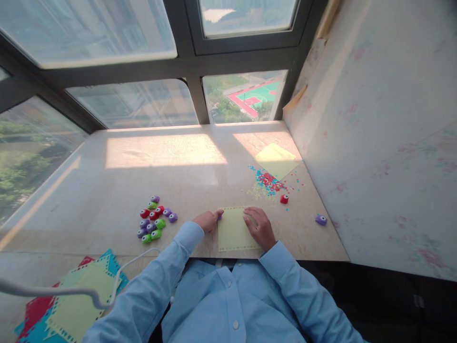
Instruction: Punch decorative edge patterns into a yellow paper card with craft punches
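Note:
A pale yellow sheet of paper point(235, 231) lies in front of me near the table's front edge, with small punched holes along its top and bottom edges. At its upper left edge, my left hand point(208, 221) is closed on a small purple craft punch point(220, 217), mostly hidden by the fingers. My right hand point(260, 227) rests on the sheet's right side, fingers spread and holding nothing. Beyond it, a red craft punch point(284, 198) sits on the table, and a purple one point(321, 219) stands farther right.
Several purple, red and green punches point(153, 221) cluster at left. Red and blue paper bits point(269, 183) are scattered beside another yellow sheet point(276, 159). Punched coloured sheets point(76, 295) pile up at lower left, crossed by a white cable point(64, 289). A papered wall point(392, 157) bounds the right.

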A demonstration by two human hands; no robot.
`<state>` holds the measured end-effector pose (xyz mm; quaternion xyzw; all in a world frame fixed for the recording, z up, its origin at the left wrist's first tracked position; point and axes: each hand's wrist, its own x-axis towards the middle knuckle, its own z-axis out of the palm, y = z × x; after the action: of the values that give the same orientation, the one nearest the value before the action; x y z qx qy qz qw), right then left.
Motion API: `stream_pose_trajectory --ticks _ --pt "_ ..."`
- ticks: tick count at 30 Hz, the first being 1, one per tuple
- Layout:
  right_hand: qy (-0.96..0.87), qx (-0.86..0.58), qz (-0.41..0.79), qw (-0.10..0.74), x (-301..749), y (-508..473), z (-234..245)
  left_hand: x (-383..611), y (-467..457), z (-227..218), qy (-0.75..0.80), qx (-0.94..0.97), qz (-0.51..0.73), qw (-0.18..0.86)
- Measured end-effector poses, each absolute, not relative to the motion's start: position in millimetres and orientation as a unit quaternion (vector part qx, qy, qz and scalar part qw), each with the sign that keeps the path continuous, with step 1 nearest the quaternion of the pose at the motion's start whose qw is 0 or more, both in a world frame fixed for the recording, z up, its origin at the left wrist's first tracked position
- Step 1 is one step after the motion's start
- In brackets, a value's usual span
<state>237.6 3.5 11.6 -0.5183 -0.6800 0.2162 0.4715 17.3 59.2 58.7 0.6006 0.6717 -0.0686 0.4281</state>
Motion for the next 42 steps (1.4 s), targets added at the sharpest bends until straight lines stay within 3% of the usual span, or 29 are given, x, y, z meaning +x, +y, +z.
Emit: stream_pose_trajectory --ticks 5,21,42 --pt "-0.689 -0.521 0.209 0.458 237 4 10 16 55 68 0.665 0.579 -0.104 0.459" --pt "-0.708 -0.527 0.189 0.431 235 4 10 -2 48 60 0.688 0.451 0.032 0.567" --pt "-0.701 -0.533 0.17 0.442 238 5 4 6 39 54 0.725 0.424 0.13 0.527"
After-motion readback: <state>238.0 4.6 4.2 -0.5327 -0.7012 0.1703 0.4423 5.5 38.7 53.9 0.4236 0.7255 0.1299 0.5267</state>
